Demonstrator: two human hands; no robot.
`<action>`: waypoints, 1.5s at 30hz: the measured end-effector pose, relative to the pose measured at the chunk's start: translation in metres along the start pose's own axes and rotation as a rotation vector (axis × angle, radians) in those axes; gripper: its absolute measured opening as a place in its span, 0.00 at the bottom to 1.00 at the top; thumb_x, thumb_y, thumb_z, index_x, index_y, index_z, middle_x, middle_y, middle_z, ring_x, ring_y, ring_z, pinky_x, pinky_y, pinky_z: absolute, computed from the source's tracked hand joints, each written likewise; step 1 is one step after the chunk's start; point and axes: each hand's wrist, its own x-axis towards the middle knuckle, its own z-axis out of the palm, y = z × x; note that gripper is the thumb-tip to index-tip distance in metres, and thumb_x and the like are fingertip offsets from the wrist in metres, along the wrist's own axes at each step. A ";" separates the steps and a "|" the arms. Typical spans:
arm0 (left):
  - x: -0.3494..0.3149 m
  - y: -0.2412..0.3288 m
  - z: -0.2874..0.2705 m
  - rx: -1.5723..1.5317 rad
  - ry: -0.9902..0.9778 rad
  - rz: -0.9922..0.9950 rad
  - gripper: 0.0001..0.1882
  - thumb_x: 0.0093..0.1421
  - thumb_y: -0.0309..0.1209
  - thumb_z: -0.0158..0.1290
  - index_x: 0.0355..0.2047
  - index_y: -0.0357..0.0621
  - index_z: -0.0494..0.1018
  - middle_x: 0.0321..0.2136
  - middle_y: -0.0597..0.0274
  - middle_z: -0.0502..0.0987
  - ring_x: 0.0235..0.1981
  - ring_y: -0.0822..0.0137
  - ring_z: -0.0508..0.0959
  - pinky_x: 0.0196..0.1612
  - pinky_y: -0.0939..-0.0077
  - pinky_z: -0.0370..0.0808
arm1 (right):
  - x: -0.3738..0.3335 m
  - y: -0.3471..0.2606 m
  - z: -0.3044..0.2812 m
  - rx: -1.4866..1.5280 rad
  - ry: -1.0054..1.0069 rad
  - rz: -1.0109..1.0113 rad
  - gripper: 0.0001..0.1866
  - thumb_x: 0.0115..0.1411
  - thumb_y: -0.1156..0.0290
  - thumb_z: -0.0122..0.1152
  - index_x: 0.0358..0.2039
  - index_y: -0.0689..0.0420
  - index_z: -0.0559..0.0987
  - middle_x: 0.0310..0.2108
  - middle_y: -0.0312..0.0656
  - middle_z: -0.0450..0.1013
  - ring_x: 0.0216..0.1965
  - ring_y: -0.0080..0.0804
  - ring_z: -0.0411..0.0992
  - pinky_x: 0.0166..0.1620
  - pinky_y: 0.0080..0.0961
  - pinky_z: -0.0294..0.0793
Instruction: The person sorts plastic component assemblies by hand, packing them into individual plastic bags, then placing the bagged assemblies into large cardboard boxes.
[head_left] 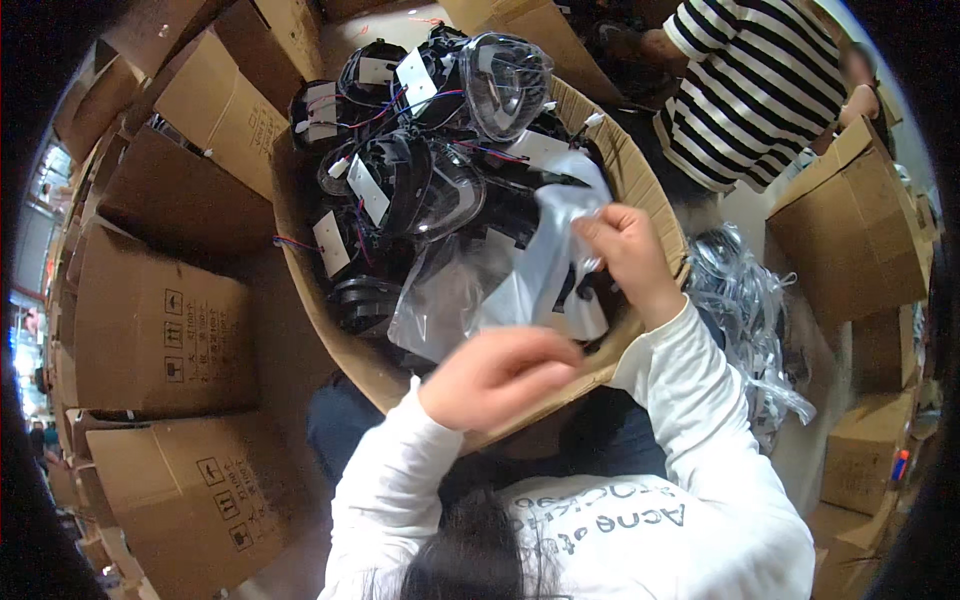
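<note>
My right hand (632,258) pinches the upper edge of a clear plastic bag (535,270) between thumb and fingers. The bag hangs loosely over the near part of a large open cardboard box (322,322). My left hand (500,378) is close to the bag's lower edge, above the box's near rim. Motion blurs its fingers, and I cannot tell whether they grip the bag. Inside the box lie several black plastic housings with clear rounded covers (508,88), white labels (368,190) and thin red and blue wires (378,118).
Tall cardboard cartons (165,320) stand along the left, and more cartons (850,225) stand at the right. A heap of clear plastic bags (745,320) lies on the floor right of the box. A person in a striped shirt (755,85) is at the far right.
</note>
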 end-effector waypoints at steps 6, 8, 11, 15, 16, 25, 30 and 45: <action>0.014 -0.059 -0.003 0.286 0.313 -0.188 0.18 0.63 0.33 0.65 0.49 0.38 0.77 0.39 0.55 0.83 0.40 0.66 0.82 0.46 0.70 0.77 | -0.009 0.007 0.027 -0.048 -0.443 0.140 0.14 0.65 0.64 0.69 0.29 0.63 0.85 0.22 0.29 0.75 0.24 0.12 0.67 0.28 0.18 0.66; 0.014 -0.053 -0.006 0.251 0.313 -0.198 0.17 0.62 0.33 0.66 0.48 0.38 0.78 0.38 0.55 0.84 0.40 0.66 0.83 0.46 0.69 0.77 | -0.006 0.004 0.031 0.055 -0.595 0.312 0.13 0.63 0.65 0.70 0.30 0.64 0.86 0.23 0.29 0.77 0.25 0.13 0.69 0.28 0.18 0.68; 0.013 -0.051 -0.004 0.146 0.331 -0.238 0.16 0.58 0.32 0.69 0.43 0.36 0.80 0.34 0.58 0.84 0.37 0.69 0.82 0.45 0.70 0.77 | 0.001 0.013 0.031 0.072 -0.663 0.349 0.12 0.62 0.67 0.71 0.29 0.63 0.86 0.24 0.29 0.77 0.25 0.13 0.69 0.29 0.18 0.68; 0.003 -0.052 -0.023 0.423 0.426 -0.328 0.11 0.61 0.33 0.61 0.29 0.37 0.80 0.24 0.47 0.79 0.27 0.51 0.81 0.32 0.60 0.74 | 0.018 0.027 0.012 -0.297 -0.513 -0.192 0.14 0.62 0.66 0.69 0.22 0.60 0.84 0.21 0.36 0.76 0.23 0.15 0.67 0.29 0.20 0.69; 0.003 -0.050 -0.033 0.423 0.579 -0.284 0.11 0.61 0.30 0.57 0.24 0.35 0.77 0.19 0.47 0.74 0.19 0.60 0.75 0.27 0.63 0.70 | 0.023 0.023 0.000 -0.421 -0.257 -0.257 0.15 0.61 0.65 0.69 0.21 0.60 0.82 0.20 0.37 0.75 0.21 0.18 0.67 0.29 0.23 0.69; -0.013 -0.048 -0.056 0.282 0.785 -0.278 0.17 0.61 0.27 0.56 0.17 0.36 0.67 0.13 0.67 0.65 0.17 0.74 0.64 0.21 0.71 0.61 | 0.034 0.001 -0.056 -1.218 0.689 -0.816 0.28 0.56 0.66 0.71 0.58 0.51 0.73 0.45 0.47 0.72 0.50 0.49 0.70 0.55 0.44 0.67; 0.001 -0.047 -0.045 0.597 0.638 -0.140 0.19 0.66 0.36 0.56 0.23 0.36 0.69 0.23 0.44 0.71 0.26 0.43 0.72 0.31 0.58 0.69 | -0.002 -0.013 0.009 -1.030 -0.079 -1.080 0.04 0.52 0.72 0.68 0.28 0.50 0.80 0.24 0.35 0.73 0.29 0.32 0.74 0.44 0.32 0.73; 0.026 -0.121 -0.127 1.308 0.904 -0.389 0.44 0.51 0.38 0.69 0.64 0.52 0.57 0.66 0.44 0.59 0.63 0.40 0.65 0.64 0.50 0.66 | 0.010 -0.044 0.007 -0.805 0.307 -0.948 0.25 0.62 0.81 0.56 0.60 0.55 0.73 0.62 0.50 0.72 0.49 0.44 0.78 0.52 0.35 0.78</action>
